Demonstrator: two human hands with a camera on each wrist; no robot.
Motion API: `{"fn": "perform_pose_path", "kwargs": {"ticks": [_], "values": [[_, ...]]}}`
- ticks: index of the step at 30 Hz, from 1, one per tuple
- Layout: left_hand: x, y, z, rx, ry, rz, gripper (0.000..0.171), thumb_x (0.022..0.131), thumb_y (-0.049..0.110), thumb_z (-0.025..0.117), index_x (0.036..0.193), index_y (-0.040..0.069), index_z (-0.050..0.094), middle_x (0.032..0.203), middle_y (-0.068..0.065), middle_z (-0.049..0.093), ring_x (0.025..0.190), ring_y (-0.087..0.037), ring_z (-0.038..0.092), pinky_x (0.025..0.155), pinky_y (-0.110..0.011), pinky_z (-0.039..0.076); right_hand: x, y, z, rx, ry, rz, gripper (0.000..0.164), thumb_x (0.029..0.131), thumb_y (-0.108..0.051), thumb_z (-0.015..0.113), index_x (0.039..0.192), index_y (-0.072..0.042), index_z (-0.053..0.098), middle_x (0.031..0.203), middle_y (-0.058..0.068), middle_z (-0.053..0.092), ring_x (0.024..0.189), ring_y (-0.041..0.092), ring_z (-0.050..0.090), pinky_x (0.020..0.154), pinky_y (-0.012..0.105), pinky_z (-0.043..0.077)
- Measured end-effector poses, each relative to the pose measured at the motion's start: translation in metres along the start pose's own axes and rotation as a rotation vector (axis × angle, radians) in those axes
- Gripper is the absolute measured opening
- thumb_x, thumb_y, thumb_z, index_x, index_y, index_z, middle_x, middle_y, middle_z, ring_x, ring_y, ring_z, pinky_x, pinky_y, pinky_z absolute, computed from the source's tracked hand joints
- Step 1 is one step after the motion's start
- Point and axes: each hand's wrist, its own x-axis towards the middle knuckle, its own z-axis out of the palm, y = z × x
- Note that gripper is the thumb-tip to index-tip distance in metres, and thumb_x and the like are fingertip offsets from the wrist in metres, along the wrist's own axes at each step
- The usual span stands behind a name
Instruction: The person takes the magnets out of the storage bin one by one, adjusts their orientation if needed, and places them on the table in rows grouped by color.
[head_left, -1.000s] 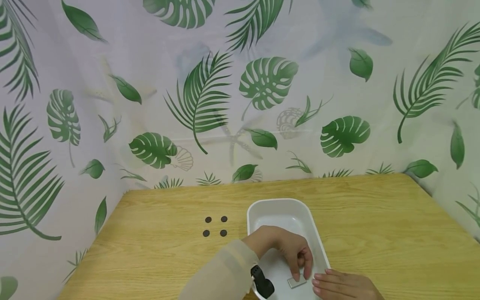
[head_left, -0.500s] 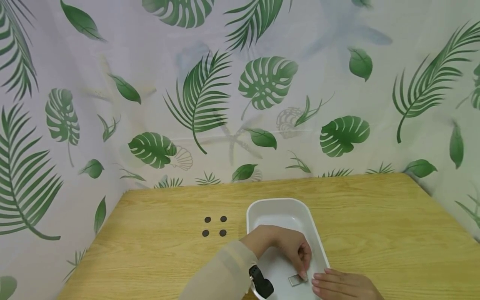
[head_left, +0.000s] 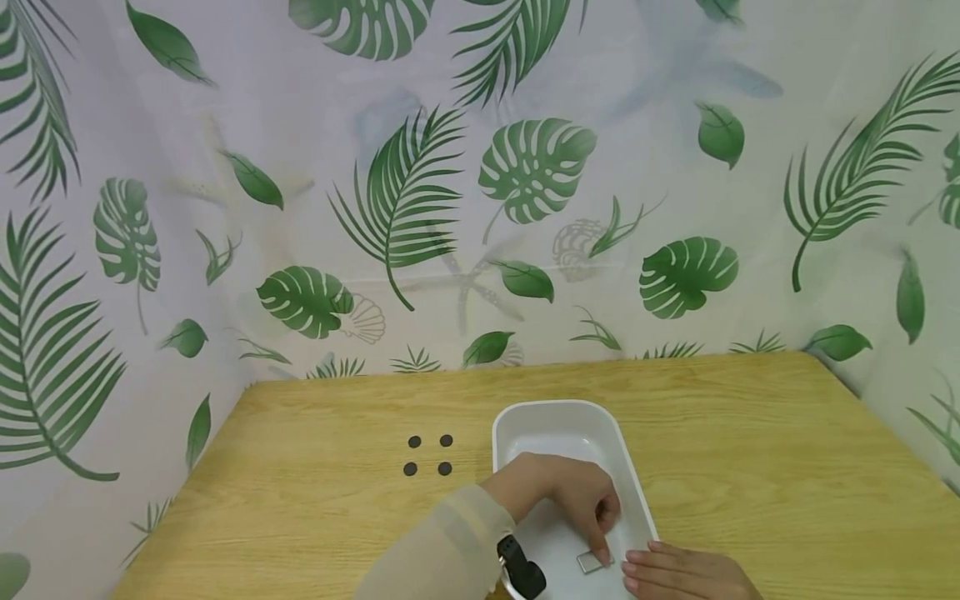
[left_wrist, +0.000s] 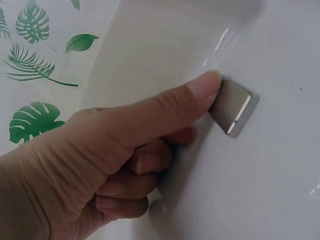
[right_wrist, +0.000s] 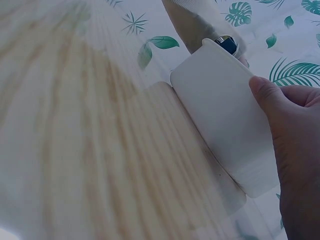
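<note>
A small silver rectangular metal block (head_left: 588, 563) lies low inside the white tray (head_left: 556, 408). My left hand (head_left: 581, 497) reaches into the tray and pinches the right end of this block. In the left wrist view, the thumb (left_wrist: 165, 107) lies on one edge of the block (left_wrist: 233, 104), with the other fingers curled below. My right hand (head_left: 686, 573) holds the tray's near right part, its fingers lying side by side at the rim. From the right wrist, the thumb (right_wrist: 267, 92) shows against the outside of the tray wall (right_wrist: 220, 105).
Several black discs (head_left: 446, 468) lie on the wooden table (head_left: 322, 483), left of the tray. A black strapped device (head_left: 521, 569) sits on my left wrist, under a cream sleeve (head_left: 442, 546). Leaf-patterned cloth (head_left: 465, 250) hangs around the table's back and sides.
My left fingertips have shifted slightly to the right, from the block's upper edge to its right end. The right hand has stayed at the tray's rim.
</note>
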Motion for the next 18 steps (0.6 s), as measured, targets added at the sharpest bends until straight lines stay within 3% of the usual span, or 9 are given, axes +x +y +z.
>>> {"fn": "perform_pose_path", "kwargs": {"ticks": [5,12,18], "values": [[0.0,0.0,-0.002,0.039,0.009,-0.028,0.041,0.077,0.045,0.075,0.058,0.018,0.051,0.055,0.012,0.048,0.054,0.002,0.043,0.052,-0.014,0.034,-0.005,0.0,0.0,0.0,-0.006,-0.002,0.036,0.1,-0.014,0.044,0.113,0.014,0.061,0.119,0.022,0.062,0.125,0.03,0.05,0.107,0.033,0.035],[0.001,0.007,-0.003,0.225,-0.017,-0.065,0.041,0.072,0.056,0.075,0.063,0.02,0.056,0.061,0.013,0.055,0.059,0.0,0.047,0.053,-0.016,0.037,-0.015,-0.001,0.003,0.012,0.005,0.011,0.036,0.099,-0.016,0.046,0.11,0.014,0.063,0.11,0.022,0.066,0.119,0.03,0.056,0.105,0.034,0.037],[0.001,0.003,-0.003,0.155,0.006,-0.04,0.04,0.079,0.048,0.072,0.06,0.019,0.053,0.057,0.011,0.05,0.055,0.0,0.044,0.052,-0.015,0.034,-0.013,0.001,0.001,0.006,-0.043,-0.003,0.04,0.101,-0.015,0.04,0.119,0.015,0.057,0.129,0.023,0.053,0.13,0.03,0.045,0.108,0.033,0.032]]}}
